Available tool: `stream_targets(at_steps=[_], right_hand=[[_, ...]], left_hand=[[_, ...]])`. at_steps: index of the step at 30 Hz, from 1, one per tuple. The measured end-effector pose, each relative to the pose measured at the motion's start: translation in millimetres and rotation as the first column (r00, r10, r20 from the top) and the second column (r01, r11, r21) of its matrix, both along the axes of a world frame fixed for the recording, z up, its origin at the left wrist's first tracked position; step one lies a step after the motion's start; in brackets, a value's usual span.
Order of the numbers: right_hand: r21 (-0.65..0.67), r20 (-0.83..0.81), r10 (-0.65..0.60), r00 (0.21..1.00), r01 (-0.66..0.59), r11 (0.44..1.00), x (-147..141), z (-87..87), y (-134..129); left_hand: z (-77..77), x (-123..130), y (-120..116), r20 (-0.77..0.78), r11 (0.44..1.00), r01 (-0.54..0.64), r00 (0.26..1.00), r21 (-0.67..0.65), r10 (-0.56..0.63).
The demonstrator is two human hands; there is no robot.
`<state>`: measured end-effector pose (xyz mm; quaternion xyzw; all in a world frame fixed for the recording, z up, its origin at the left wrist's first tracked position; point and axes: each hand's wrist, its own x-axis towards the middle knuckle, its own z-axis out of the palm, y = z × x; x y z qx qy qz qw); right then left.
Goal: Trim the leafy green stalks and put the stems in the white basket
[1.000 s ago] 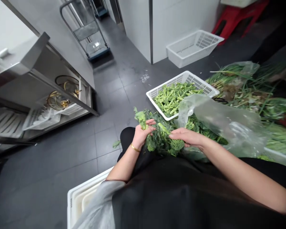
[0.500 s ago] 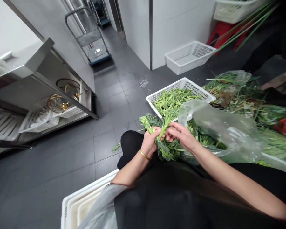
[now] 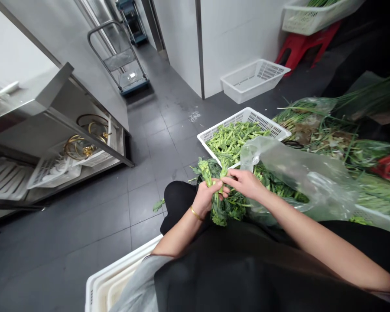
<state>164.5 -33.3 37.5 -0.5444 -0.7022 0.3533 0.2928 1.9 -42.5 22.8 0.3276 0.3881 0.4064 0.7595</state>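
Observation:
My left hand is wrapped round a few thick leafy green stalks, which look like choy sum; their cut ends point up and the leaves hang below. The fingers of my right hand are pinched on one stalk just beside the left thumb. Under both hands lies a heap of leafy greens, partly hidden by them. Just beyond, a white basket holds many trimmed green stems. A clear plastic bag with more greens inside lies to the right of my right hand.
Scallions and peelings are heaped at right. A white basket stands by the wall, near a red stool bearing another basket. Stacked white crates sit at lower left. A steel shelf and a trolley stand left.
My right hand has closed in on the stalk beside my left hand, its fingers now pinched. The long scallions at upper right have swung down, uncovering the red stool. The view has shifted slightly.

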Motion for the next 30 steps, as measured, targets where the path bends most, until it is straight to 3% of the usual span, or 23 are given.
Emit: stream_targets(at_steps=[3,6,8,10,12,13,15,17,19,21,23,25,27,28,30], right_hand=[[0.294,0.379,-0.126,0.917,0.01,0.956,-8,2.4,-13],[0.35,0.407,0.006,0.913,-0.162,0.923,-19,1.7,-35],[0.303,0.379,0.226,0.897,-0.351,0.886,-24,1.7,-49],[0.16,0.299,0.434,0.85,-0.493,0.855,-23,5.2,-57],[-0.033,0.128,0.513,0.849,-0.513,0.857,-15,12.6,-52],[-0.115,0.021,0.469,0.883,-0.464,0.878,-10,17.1,-46],[-0.217,-0.149,0.258,0.955,-0.286,0.933,1,25.4,-27],[-0.214,-0.173,0.059,0.983,-0.096,0.972,6,30.1,-6],[-0.068,-0.044,-0.003,0.999,0.0,0.998,4,30.8,10],[0.188,0.189,-0.066,0.98,0.03,0.982,-3,28.9,13],[0.47,0.382,-0.172,0.908,-0.03,0.882,-11,25.9,3],[0.657,0.449,-0.2,0.871,-0.17,0.735,-16,21.6,-16],[0.713,0.475,-0.076,0.877,-0.333,0.617,-17,15.1,-34],[0.703,0.481,0.007,0.877,-0.391,0.595,-17,11.2,-41],[0.622,0.461,0.152,0.874,-0.441,0.647,-15,3.8,-46]], left_hand=[[-2.4,6,-4,-0.066,0.99,-0.123,0.99,0.072,0.128],[-2.1,9,-2,-0.036,0.976,-0.207,0.977,0.067,0.21],[-0.6,5,3,-0.023,0.961,-0.273,0.961,0.054,0.274],[1.5,-1,10,-0.011,0.951,-0.306,0.952,0.043,0.306],[3.7,-8,14,0.011,0.951,-0.307,0.952,0.04,0.306],[4.8,-11,14,0.021,0.953,-0.299,0.954,0.044,0.299],[6.7,-12,11,0.027,0.962,-0.264,0.965,0.064,0.263],[8.2,-10,6,0.02,0.978,-0.189,0.982,0.084,0.188],[8.8,-6,1,0.019,0.991,-0.111,0.994,0.069,0.11],[8.7,-3,-1,0.022,0.997,-0.07,0.997,0.035,0.07],[8.3,-2,1,0.012,0.997,-0.077,0.997,0.014,0.077],[8.6,-2,4,-0.024,0.989,-0.143,0.989,0.025,0.144],[10.6,-1,7,-0.068,0.976,-0.212,0.974,0.058,0.216],[12.2,0,8,-0.08,0.971,-0.225,0.97,0.078,0.231],[15.5,4,10,-0.085,0.97,-0.215,0.971,0.112,0.225]])
